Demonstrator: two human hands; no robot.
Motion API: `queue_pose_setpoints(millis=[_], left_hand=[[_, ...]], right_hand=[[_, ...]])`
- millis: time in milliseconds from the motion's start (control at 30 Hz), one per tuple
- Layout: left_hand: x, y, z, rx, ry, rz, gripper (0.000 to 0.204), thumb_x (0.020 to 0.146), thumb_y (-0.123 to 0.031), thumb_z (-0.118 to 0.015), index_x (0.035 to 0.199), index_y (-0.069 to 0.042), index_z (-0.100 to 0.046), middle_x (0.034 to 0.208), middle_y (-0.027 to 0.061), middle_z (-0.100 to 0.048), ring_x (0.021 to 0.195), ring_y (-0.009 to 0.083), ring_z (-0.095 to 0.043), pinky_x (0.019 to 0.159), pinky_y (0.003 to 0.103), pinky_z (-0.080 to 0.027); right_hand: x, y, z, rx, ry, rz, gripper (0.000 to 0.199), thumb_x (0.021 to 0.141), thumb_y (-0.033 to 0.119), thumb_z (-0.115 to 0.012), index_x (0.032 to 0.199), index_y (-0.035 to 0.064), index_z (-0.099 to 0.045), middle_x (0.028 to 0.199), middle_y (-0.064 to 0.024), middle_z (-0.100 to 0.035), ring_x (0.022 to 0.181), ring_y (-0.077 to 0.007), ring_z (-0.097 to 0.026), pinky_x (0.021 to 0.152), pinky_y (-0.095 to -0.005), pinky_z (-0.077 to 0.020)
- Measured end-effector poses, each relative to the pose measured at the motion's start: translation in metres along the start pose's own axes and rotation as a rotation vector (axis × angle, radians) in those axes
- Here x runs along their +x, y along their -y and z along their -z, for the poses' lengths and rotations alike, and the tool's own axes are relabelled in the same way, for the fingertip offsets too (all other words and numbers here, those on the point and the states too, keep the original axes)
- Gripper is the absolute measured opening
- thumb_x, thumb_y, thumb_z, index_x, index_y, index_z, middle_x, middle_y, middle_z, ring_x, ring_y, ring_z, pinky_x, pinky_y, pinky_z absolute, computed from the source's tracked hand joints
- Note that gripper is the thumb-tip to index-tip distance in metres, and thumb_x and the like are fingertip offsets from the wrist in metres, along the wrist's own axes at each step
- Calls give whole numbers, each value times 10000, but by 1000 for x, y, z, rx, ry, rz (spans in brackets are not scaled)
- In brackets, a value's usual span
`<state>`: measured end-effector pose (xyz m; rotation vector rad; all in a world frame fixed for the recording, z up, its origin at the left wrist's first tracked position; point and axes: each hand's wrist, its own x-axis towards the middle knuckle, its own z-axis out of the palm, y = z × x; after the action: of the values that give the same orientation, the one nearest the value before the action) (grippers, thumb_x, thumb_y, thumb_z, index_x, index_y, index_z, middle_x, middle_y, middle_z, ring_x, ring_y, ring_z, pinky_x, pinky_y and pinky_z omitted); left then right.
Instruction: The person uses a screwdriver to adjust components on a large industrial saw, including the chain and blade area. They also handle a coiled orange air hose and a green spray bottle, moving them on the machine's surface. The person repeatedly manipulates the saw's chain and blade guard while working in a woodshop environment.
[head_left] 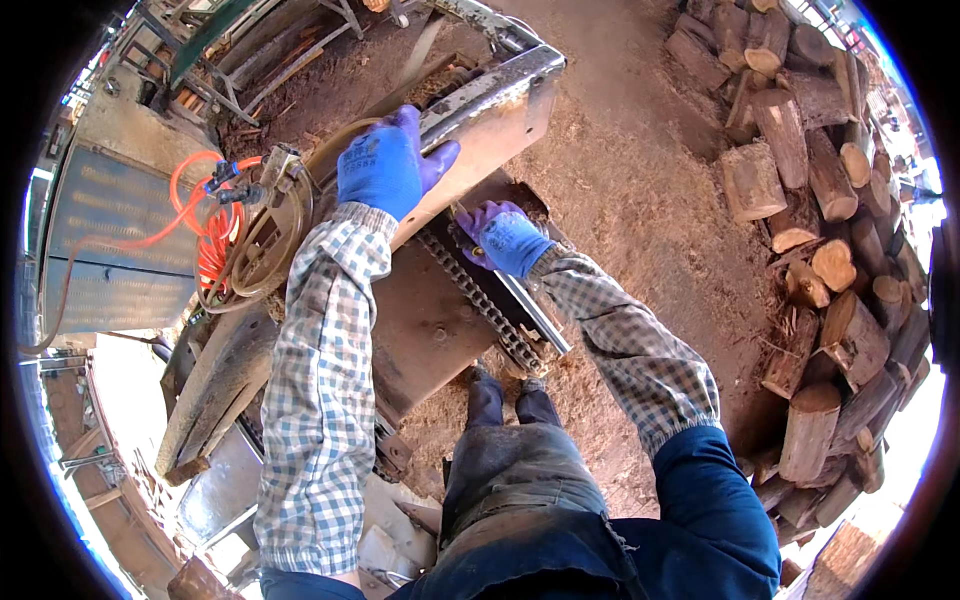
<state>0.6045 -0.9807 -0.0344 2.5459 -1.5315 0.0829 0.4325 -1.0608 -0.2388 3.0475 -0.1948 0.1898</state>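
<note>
One bumpy metal chain slants down rightward. I can't tell whether left hand or right hand grips anything.

The left hand and right hand wear blue gloves with purple fingers. White-and-blue-grey checked oversleeves, gathered at the ends, look browner on the right. Nearer are navy sleeves and a dusty dark-grey lower garment.
</note>
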Motion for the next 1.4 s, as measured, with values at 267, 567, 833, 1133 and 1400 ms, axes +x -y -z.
queue_pose_setpoints(millis=[267,567,833,1133,1400], left_hand=[[-7,8,2,-32,-20,19,735,895,-604,-690,1320,-13,-585,1057,295,-731,982,455,-726,853,541,-579],[-5,6,4,-65,4,-16,743,905,-570,-693,1367,-5,-555,1151,309,-714,1053,472,-708,881,547,-572],[-7,6,2,-97,-28,-29,696,903,-555,-702,1318,-9,-582,1124,299,-721,1030,470,-712,861,555,-570],[-7,3,1,-67,-71,-38,610,900,-542,-711,1202,-21,-610,1048,295,-731,968,475,-720,810,560,-577],[-5,-1,5,-50,-37,-44,593,917,-516,-697,1164,16,-610,1055,301,-724,950,450,-742,798,535,-604]], right_hand=[[-4,16,1,-5,38,56,820,781,540,-628,1407,23,-515,999,-65,-590,970,-272,-560,844,-441,-472],[-13,34,9,-67,-70,39,881,718,494,-690,1414,-14,-508,984,-72,-629,908,-258,-588,784,-418,-489],[-16,37,10,-117,-49,-24,710,801,422,-685,1349,-5,-538,966,-96,-623,926,-273,-590,712,-428,-500],[-8,14,-19,-104,-90,24,838,827,534,-629,1462,7,-483,1019,-90,-620,931,-277,-577,804,-434,-487],[7,7,-13,33,-3,8,844,810,516,-688,1453,10,-484,1068,-104,-632,971,-287,-591,831,-436,-511]])
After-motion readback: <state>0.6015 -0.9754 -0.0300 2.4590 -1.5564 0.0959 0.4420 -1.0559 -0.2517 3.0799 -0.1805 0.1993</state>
